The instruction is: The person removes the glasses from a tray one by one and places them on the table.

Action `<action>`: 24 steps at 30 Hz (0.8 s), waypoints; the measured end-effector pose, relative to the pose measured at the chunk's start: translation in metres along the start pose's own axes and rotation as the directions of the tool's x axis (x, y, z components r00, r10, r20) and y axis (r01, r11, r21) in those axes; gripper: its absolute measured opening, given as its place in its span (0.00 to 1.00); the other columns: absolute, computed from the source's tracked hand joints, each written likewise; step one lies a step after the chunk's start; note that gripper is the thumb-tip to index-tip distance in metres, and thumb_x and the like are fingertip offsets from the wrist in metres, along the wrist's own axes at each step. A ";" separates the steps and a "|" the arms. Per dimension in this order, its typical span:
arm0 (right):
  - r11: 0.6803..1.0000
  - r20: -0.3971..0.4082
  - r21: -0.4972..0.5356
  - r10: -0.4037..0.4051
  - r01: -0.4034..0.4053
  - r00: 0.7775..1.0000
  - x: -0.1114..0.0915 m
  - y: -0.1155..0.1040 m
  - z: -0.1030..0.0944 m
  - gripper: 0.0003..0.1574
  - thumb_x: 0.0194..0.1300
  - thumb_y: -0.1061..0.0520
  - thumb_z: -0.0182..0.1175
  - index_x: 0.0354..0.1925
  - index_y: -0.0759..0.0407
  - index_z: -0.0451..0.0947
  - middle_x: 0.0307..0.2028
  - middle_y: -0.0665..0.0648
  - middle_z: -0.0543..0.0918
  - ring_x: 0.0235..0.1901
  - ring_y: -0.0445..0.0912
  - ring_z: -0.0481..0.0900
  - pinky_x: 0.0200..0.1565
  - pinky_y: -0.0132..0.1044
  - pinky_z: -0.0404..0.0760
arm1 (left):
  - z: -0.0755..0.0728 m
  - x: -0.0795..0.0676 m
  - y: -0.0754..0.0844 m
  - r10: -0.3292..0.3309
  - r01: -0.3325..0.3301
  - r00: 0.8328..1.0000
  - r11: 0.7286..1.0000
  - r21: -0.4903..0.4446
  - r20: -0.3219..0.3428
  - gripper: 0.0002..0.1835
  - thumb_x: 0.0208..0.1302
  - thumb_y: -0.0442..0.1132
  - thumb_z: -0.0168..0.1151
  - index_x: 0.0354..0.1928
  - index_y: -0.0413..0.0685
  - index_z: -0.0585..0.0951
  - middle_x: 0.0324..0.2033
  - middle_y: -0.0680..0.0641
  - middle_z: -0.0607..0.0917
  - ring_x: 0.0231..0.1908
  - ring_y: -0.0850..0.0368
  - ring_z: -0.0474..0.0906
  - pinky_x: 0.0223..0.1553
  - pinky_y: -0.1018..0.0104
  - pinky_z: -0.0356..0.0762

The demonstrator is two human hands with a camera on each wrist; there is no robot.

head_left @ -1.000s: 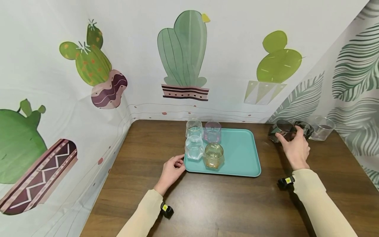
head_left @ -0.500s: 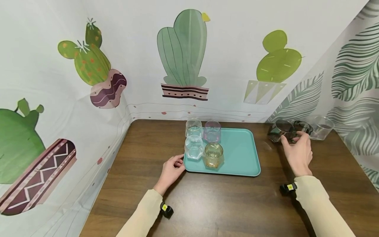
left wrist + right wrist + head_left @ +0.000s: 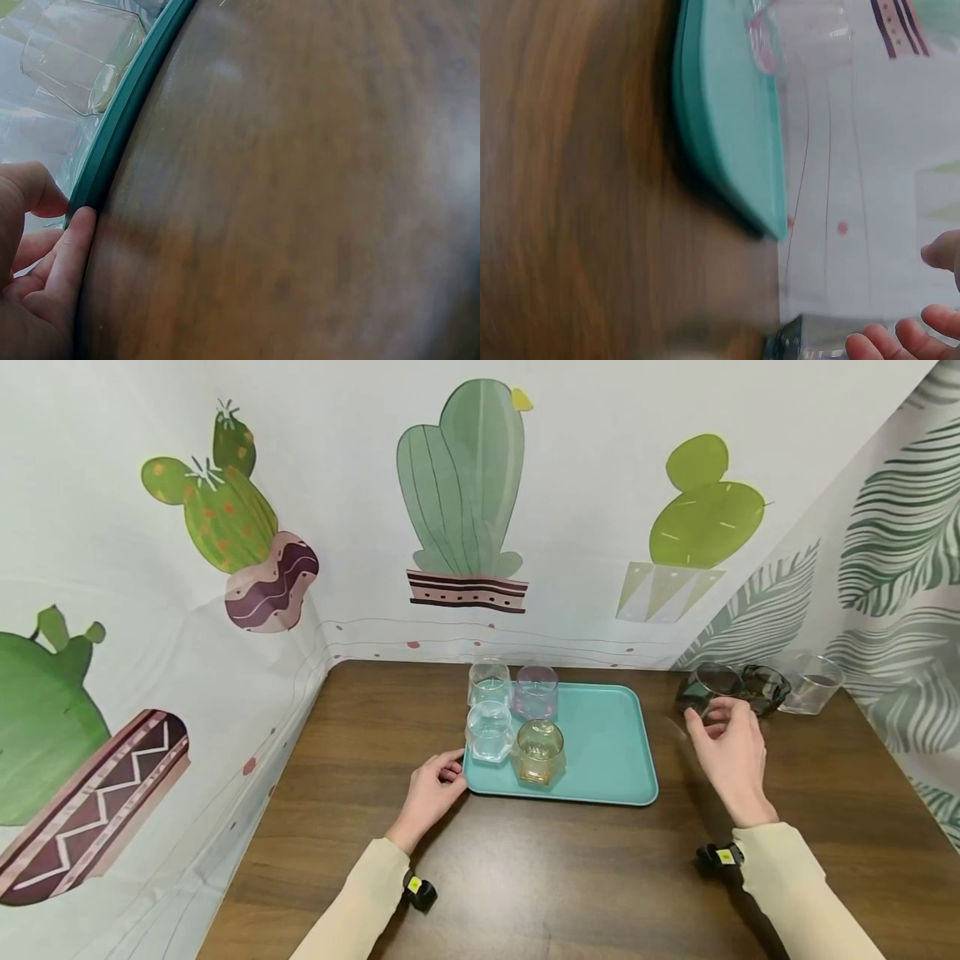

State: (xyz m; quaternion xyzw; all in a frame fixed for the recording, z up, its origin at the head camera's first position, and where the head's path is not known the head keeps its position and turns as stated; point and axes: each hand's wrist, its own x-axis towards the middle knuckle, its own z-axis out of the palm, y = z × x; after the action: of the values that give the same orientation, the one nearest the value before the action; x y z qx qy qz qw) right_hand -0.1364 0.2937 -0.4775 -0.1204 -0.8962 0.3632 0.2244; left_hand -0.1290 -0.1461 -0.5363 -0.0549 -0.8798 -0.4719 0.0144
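While your left hand [image 3: 431, 791] pinches the turquoise serving tray [image 3: 606, 739] by its corner, apparently to steady it, your right hand [image 3: 729, 756], grasping nothing, hovers beside the smoke-grey tumbler [image 3: 696, 690].

No legible text; yellow labels [image 3: 725, 857] on black wrist cameras [image 3: 423, 897] too small for reading.

White walls [image 3: 585, 460], apparently cloth, bear printed cacti [image 3: 480, 485] and, at right, leaves [image 3: 896, 531]; glare [image 3: 517, 860] lies on the brown wooden bench [image 3: 300, 827].
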 end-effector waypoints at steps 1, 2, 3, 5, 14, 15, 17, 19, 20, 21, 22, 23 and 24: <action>1.000 0.013 0.011 -0.006 0.006 1.000 -0.002 -0.003 0.001 0.30 0.72 0.47 0.62 0.61 0.67 0.72 0.48 0.66 0.79 0.39 0.45 0.77 0.43 0.41 0.71 | 0.000 0.000 0.000 -0.002 0.002 1.000 1.000 0.000 0.001 0.25 0.58 0.30 0.64 0.60 0.42 0.85 0.37 0.50 0.85 0.38 0.58 0.83 0.43 0.66 0.82; 1.000 0.027 0.023 -0.010 0.009 1.000 -0.003 -0.007 0.002 0.30 0.72 0.47 0.62 0.61 0.67 0.72 0.48 0.66 0.79 0.39 0.47 0.78 0.42 0.38 0.71 | 0.000 0.000 0.000 -0.001 0.001 1.000 1.000 0.000 0.001 0.25 0.58 0.30 0.64 0.60 0.42 0.85 0.37 0.49 0.85 0.38 0.58 0.83 0.43 0.66 0.82; 0.999 0.041 0.035 -0.013 0.012 0.999 -0.005 -0.011 0.003 0.30 0.72 0.46 0.62 0.61 0.67 0.73 0.48 0.66 0.80 0.40 0.46 0.78 0.42 0.36 0.71 | 0.000 0.000 0.000 0.000 0.000 1.000 1.000 0.000 0.000 0.25 0.58 0.30 0.64 0.60 0.42 0.85 0.37 0.49 0.85 0.38 0.58 0.83 0.43 0.65 0.82; 0.997 0.071 0.070 -0.018 0.013 0.997 -0.008 -0.019 0.005 0.31 0.72 0.45 0.63 0.60 0.66 0.73 0.47 0.66 0.81 0.39 0.42 0.77 0.41 0.32 0.72 | 0.000 0.001 0.000 0.000 0.000 1.000 1.000 -0.001 -0.003 0.24 0.58 0.31 0.64 0.60 0.42 0.85 0.37 0.49 0.85 0.38 0.57 0.83 0.43 0.65 0.82; 0.984 0.213 0.161 -0.113 0.079 0.970 -0.024 -0.048 0.017 0.30 0.74 0.45 0.63 0.62 0.64 0.74 0.52 0.66 0.82 0.43 0.38 0.80 0.42 0.20 0.72 | 0.001 -0.002 0.000 -0.008 0.008 1.000 1.000 0.004 -0.003 0.24 0.58 0.31 0.64 0.59 0.42 0.85 0.37 0.50 0.85 0.37 0.58 0.83 0.43 0.66 0.82; 0.982 0.229 0.169 -0.125 0.087 0.965 -0.025 -0.050 0.019 0.30 0.74 0.45 0.63 0.63 0.64 0.74 0.53 0.65 0.81 0.44 0.43 0.81 0.42 0.19 0.73 | 0.001 -0.002 -0.001 -0.009 0.009 1.000 1.000 0.004 -0.004 0.24 0.58 0.31 0.64 0.59 0.42 0.85 0.37 0.50 0.85 0.37 0.58 0.83 0.43 0.66 0.82; 0.978 0.266 0.186 -0.146 0.098 0.953 -0.027 -0.055 0.023 0.31 0.74 0.45 0.63 0.64 0.63 0.74 0.55 0.65 0.81 0.48 0.51 0.83 0.44 0.24 0.76 | 0.001 -0.002 0.000 -0.007 0.007 1.000 1.000 0.006 -0.007 0.24 0.58 0.31 0.64 0.59 0.42 0.85 0.37 0.50 0.85 0.37 0.58 0.83 0.43 0.66 0.82; 0.973 0.305 0.205 -0.168 0.107 0.937 -0.029 -0.059 0.029 0.32 0.74 0.45 0.64 0.65 0.64 0.73 0.56 0.67 0.81 0.51 0.58 0.82 0.48 0.34 0.81 | 0.001 -0.002 0.000 -0.001 0.001 1.000 1.000 0.007 -0.010 0.24 0.58 0.31 0.64 0.59 0.42 0.85 0.37 0.50 0.85 0.37 0.58 0.83 0.43 0.66 0.82; 0.971 0.327 0.214 -0.175 0.107 0.929 -0.030 -0.061 0.031 0.33 0.73 0.45 0.64 0.65 0.64 0.73 0.57 0.67 0.80 0.52 0.60 0.82 0.50 0.40 0.83 | 0.001 -0.001 0.000 0.000 0.000 1.000 1.000 0.008 -0.012 0.24 0.58 0.31 0.64 0.59 0.42 0.85 0.37 0.50 0.85 0.37 0.58 0.83 0.43 0.66 0.82; 0.969 0.347 0.223 -0.181 0.106 0.920 -0.032 -0.063 0.034 0.34 0.73 0.45 0.64 0.66 0.64 0.72 0.58 0.67 0.80 0.53 0.61 0.81 0.51 0.47 0.83 | 0.001 -0.001 0.000 0.001 -0.001 1.000 1.000 0.008 -0.013 0.24 0.58 0.31 0.64 0.59 0.42 0.86 0.37 0.50 0.85 0.37 0.58 0.83 0.43 0.66 0.82; 0.967 0.365 0.233 -0.189 0.107 0.912 -0.033 -0.065 0.037 0.34 0.73 0.45 0.65 0.66 0.64 0.72 0.59 0.68 0.79 0.54 0.61 0.81 0.52 0.53 0.82 | 0.001 0.000 0.000 0.001 -0.001 1.000 1.000 0.008 -0.015 0.24 0.58 0.31 0.64 0.59 0.42 0.85 0.37 0.50 0.85 0.37 0.58 0.83 0.43 0.66 0.82; 0.963 0.377 0.244 -0.201 0.112 0.904 -0.034 -0.067 0.040 0.35 0.72 0.45 0.65 0.67 0.65 0.72 0.59 0.69 0.79 0.55 0.62 0.80 0.53 0.57 0.82 | 0.001 0.000 0.000 -0.002 0.002 1.000 1.000 0.006 -0.016 0.24 0.58 0.31 0.65 0.59 0.42 0.85 0.37 0.50 0.85 0.37 0.58 0.83 0.43 0.66 0.82; 0.960 0.390 0.254 -0.211 0.116 0.896 -0.036 -0.069 0.043 0.35 0.72 0.45 0.66 0.67 0.65 0.72 0.59 0.69 0.79 0.55 0.63 0.80 0.54 0.59 0.81 | 0.001 0.000 0.001 -0.005 0.005 1.000 1.000 0.004 -0.018 0.24 0.58 0.31 0.65 0.59 0.42 0.86 0.37 0.50 0.85 0.37 0.58 0.83 0.43 0.66 0.82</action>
State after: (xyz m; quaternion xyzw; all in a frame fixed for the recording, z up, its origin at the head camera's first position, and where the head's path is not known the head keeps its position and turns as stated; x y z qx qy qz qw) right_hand -0.1299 0.2056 -0.4672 0.0613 -0.8835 0.4588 0.0719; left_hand -0.1294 -0.1448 -0.5364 -0.0486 -0.8808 -0.4705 0.0211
